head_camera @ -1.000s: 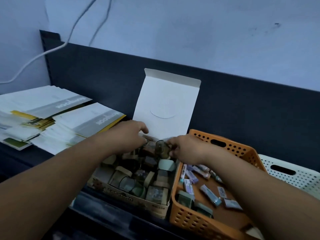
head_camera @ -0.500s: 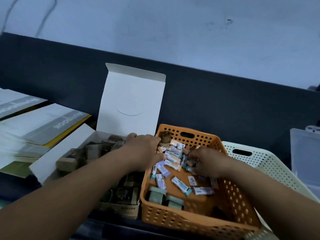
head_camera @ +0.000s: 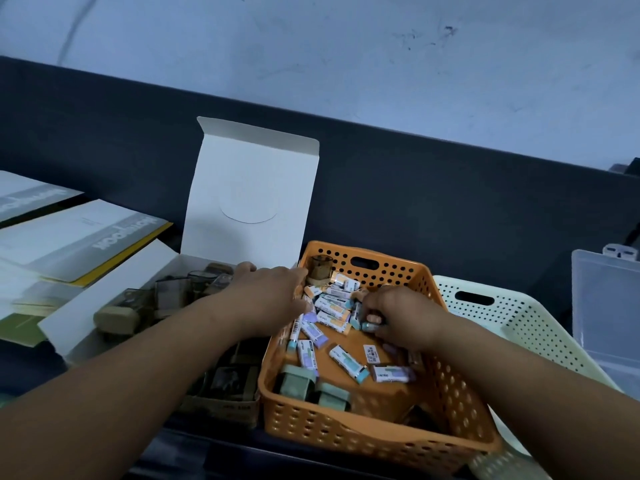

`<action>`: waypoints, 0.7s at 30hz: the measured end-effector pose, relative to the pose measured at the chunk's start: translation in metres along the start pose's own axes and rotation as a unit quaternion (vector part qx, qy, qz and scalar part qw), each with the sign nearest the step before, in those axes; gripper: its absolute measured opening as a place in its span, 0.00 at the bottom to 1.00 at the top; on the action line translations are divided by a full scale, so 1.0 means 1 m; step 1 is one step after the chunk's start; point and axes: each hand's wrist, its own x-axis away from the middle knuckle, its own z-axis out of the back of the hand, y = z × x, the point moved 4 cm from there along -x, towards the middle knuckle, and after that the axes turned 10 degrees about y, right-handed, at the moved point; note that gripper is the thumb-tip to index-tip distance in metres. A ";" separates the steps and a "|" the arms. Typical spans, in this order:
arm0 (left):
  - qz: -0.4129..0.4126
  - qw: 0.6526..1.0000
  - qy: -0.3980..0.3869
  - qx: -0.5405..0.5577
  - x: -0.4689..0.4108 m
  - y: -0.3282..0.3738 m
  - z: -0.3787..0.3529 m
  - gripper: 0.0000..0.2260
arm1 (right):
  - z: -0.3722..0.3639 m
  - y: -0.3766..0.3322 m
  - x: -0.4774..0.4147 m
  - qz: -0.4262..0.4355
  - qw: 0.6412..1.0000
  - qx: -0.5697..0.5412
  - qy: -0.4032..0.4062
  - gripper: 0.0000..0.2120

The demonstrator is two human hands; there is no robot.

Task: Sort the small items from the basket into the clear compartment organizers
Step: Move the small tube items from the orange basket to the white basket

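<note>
An orange perforated basket (head_camera: 374, 434) stands in front of me with several small wrapped erasers (head_camera: 348, 360) scattered on its floor and two green blocks (head_camera: 298, 384) at its near left corner. My right hand (head_camera: 398, 315) is inside the basket, fingers curled round a few erasers. My left hand (head_camera: 273, 296) lies over the basket's left rim, its fingertips touching the eraser pile. A clear compartment organizer (head_camera: 606, 313) shows at the right edge, partly cut off.
An open white cardboard box (head_camera: 249, 188) with its lid up holds several brownish items left of the basket. A cream perforated basket (head_camera: 512, 317) stands to the right. Stacked paper booklets (head_camera: 72, 237) lie at far left. A dark panel runs behind.
Both hands moved from the white box to the orange basket. The right hand curled round erasers; the view shifted right, bringing the clear organizer into sight.
</note>
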 end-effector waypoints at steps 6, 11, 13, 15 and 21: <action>0.017 0.999 -0.017 -0.021 0.004 0.006 0.007 0.19 | 0.019 0.009 0.007 -0.046 0.982 -0.167 0.071 0.08; 0.053 0.997 -0.046 -0.011 0.000 0.011 0.010 0.18 | 0.042 0.026 0.020 -0.118 0.917 -0.365 0.111 0.04; 0.055 0.997 -0.038 -0.026 -0.001 0.013 0.009 0.17 | 0.051 0.034 0.029 -0.131 0.895 -0.409 0.122 0.04; 0.043 0.998 -0.022 -0.051 -0.001 0.014 0.008 0.16 | 0.061 0.048 0.039 -0.147 0.867 -0.458 0.131 0.04; 0.046 0.998 0.000 -0.048 0.007 0.018 0.012 0.15 | 0.062 0.096 0.075 -0.249 0.807 -0.512 0.153 0.04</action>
